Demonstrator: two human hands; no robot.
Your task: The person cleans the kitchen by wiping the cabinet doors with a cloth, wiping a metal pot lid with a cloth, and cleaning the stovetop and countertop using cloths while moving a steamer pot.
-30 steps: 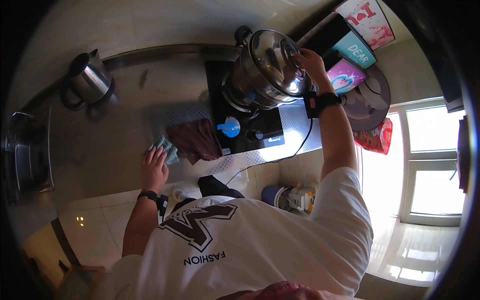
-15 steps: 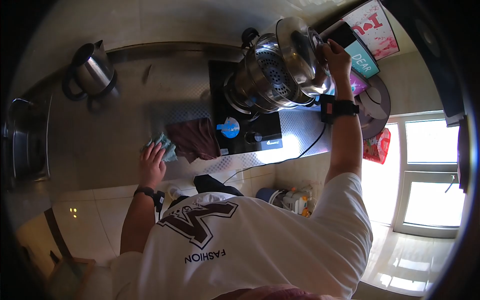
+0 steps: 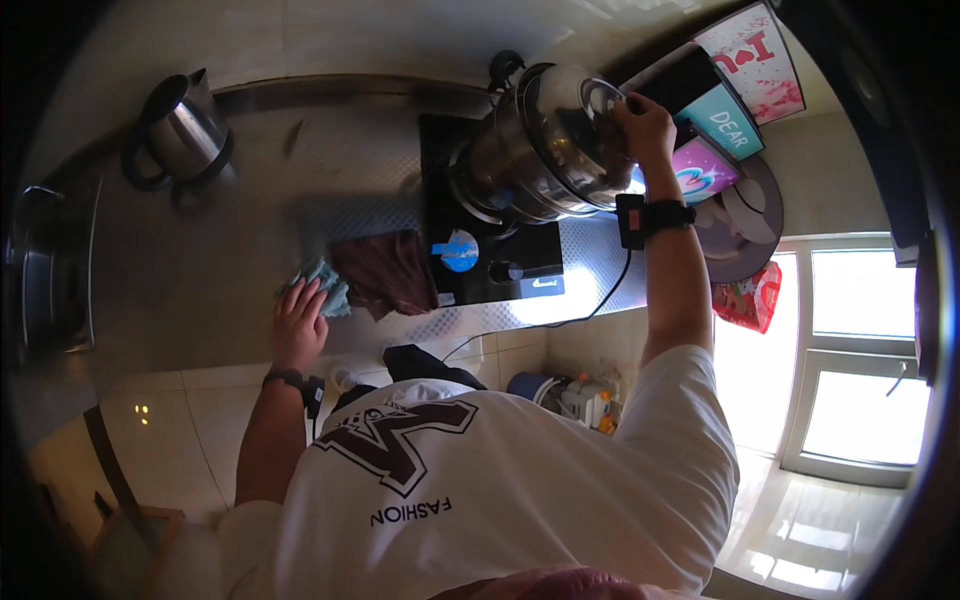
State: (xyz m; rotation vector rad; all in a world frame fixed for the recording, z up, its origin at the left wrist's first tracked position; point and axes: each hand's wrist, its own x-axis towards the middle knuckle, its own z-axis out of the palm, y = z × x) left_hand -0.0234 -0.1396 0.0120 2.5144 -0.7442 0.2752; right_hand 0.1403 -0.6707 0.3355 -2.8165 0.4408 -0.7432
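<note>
My right hand [image 3: 648,128] grips the top of a shiny metal lid [image 3: 572,125]. The lid sits over the stacked steel steamer pot [image 3: 497,160], covering its opening; the knob is mostly hidden by my fingers. Under the pot is a black induction cooktop [image 3: 525,265]. On the steel counter, my left hand [image 3: 300,325] lies over a bunched green cloth [image 3: 325,285], fingers bent onto it. A dark brown cloth [image 3: 385,272] lies right beside it, reaching the cooktop's edge.
A steel electric kettle [image 3: 190,135] stands at the counter's back left, with a sink [image 3: 60,265] at the far left. Boards with printed words [image 3: 728,120] lean at the right. A black cable [image 3: 590,312] hangs by the counter's front edge. Bottles [image 3: 590,400] stand below.
My right hand has brought the lid leftward and down onto the steamer pot, hiding the perforated tray that was visible. My left hand stays on the green cloth.
</note>
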